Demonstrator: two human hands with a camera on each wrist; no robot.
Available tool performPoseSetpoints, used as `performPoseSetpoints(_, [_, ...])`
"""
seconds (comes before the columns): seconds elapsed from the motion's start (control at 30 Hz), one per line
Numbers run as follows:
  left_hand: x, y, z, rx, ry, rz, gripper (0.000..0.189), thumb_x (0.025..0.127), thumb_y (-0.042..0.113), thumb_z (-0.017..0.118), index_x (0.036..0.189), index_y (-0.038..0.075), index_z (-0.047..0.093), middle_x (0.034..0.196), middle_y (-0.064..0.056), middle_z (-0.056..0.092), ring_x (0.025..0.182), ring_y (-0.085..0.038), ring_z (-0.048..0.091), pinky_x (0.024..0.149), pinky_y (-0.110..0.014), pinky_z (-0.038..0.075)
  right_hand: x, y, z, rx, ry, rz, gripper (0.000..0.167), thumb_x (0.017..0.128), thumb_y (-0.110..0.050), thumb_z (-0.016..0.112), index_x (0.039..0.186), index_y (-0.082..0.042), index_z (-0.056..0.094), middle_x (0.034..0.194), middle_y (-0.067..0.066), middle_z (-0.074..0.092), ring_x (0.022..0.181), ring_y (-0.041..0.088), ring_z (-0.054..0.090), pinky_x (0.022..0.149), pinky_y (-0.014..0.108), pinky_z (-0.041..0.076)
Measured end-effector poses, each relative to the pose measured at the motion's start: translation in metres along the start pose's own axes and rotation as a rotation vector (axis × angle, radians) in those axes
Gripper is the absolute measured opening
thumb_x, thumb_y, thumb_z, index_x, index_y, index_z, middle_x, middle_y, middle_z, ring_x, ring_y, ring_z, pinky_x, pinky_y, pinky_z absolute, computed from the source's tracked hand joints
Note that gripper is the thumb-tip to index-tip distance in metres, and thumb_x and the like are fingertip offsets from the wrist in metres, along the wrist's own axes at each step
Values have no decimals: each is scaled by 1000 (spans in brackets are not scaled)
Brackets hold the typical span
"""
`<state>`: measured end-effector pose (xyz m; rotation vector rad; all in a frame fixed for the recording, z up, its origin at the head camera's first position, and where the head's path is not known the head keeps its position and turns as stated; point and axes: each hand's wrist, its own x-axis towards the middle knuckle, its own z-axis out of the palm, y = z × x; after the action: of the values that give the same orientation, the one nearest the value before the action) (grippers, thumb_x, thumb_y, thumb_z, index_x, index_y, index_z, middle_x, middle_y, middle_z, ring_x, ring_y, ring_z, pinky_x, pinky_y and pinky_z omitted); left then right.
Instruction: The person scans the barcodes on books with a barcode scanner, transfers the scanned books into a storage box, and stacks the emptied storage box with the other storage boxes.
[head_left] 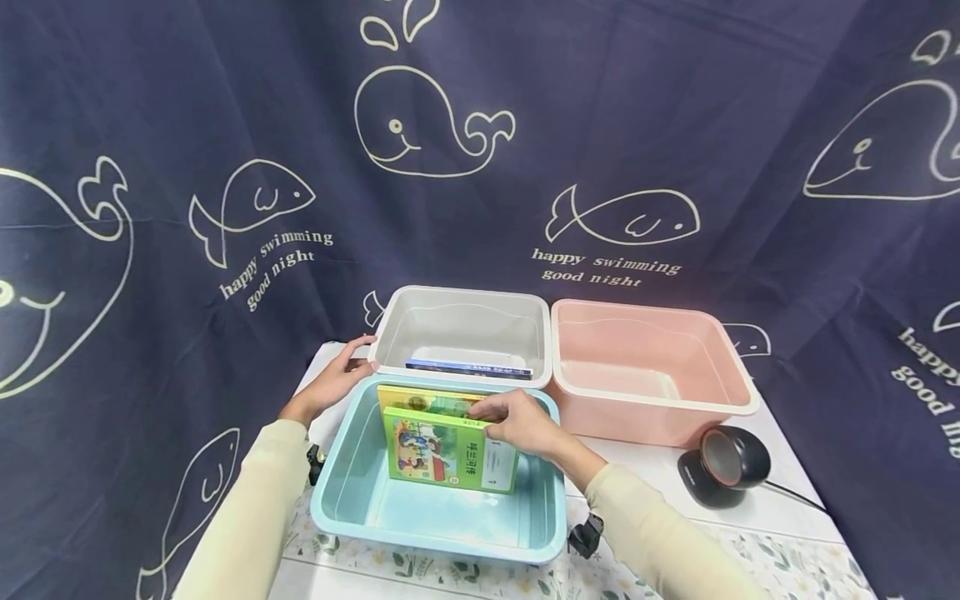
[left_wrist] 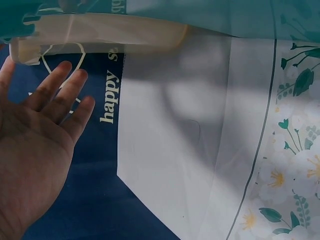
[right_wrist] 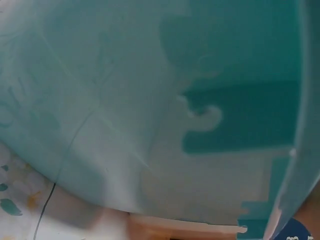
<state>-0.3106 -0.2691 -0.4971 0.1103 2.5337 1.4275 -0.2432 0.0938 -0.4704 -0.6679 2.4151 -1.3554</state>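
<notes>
Green storybook point(head_left: 435, 452): prob. light, stiff, slick; grip top edge, where R hand point(head_left: 529, 423) pinches; L hand point(head_left: 336, 385) loose, fingers apart.

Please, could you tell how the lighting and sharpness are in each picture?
Head view: bright, mostly sharp, pale glare on the floor of the blue bin; left wrist view: dimmer, soft shadows across the white tabletop; right wrist view: dim and hazy over most of the frame.
</notes>
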Motion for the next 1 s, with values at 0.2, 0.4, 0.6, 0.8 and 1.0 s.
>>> performPoseSetpoints(0.2, [-1, 1, -1, 5, 2, 2, 65, 107, 39, 54, 163, 27, 22, 145, -26, 57, 135, -40, 55, 116, -62, 39, 3, 3, 3, -31, -8, 13, 32, 89, 2, 72, 120, -6, 76, 117, 11, 78, 108, 26, 74, 89, 39, 61])
performPoseSetpoints(0.4, [-3, 3, -2, -1, 7, 9, 65, 107, 37, 55, 163, 26, 23, 144, -26, 57, 134, -40, 56, 115, -62, 39, 7, 2, 6, -139, -16, 1, 36, 84, 4, 75, 118, -7, 78, 116, 10, 78, 106, 25, 75, 88, 40, 61])
performPoseSetpoints(0.6, [-1, 3, -1, -7, 6, 11, 65, 107, 38, 55, 162, 26, 24, 141, -24, 60, 133, -38, 57, 116, -60, 40, 10, 3, 8, -245, -45, 21, 34, 80, 1, 80, 114, -7, 80, 105, 8, 81, 85, 13, 70, 73, 30, 54])
performPoseSetpoints(0.8, [0, 1, -2, -5, 10, 17, 65, 107, 37, 55, 162, 25, 24, 142, -26, 59, 134, -40, 56, 117, -62, 38, 7, 2, 7, -146, -20, 12, 30, 82, -1, 80, 111, -9, 81, 102, 6, 81, 88, 12, 74, 75, 30, 58])
performPoseSetpoints(1.0, [2, -3, 0, -15, -2, 3, 65, 107, 39, 54, 163, 26, 23, 141, -23, 60, 131, -37, 58, 116, -61, 39, -1, -2, 4, -40, 21, 13, 27, 84, -6, 79, 111, -12, 81, 101, 6, 81, 87, 12, 74, 76, 28, 59])
